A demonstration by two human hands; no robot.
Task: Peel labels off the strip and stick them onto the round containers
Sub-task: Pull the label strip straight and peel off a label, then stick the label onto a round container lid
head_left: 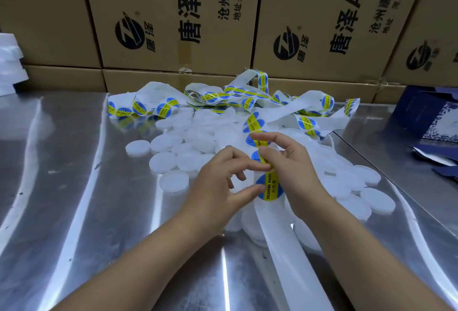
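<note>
Right hand [295, 177] pinches white paper backing strip [282, 241], holding it taut over pile of white translucent round plastic containers [173, 183] on shiny steel tabletop [99, 211]. Left hand [218, 184] loose, gripping nothing; thumb touches edge of round blue-yellow label [271, 189], likely to start peel.

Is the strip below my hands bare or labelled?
Bare: the strip running from the lowest label down toward the camera is plain white. That label sits by the left hand's thumb.
</note>
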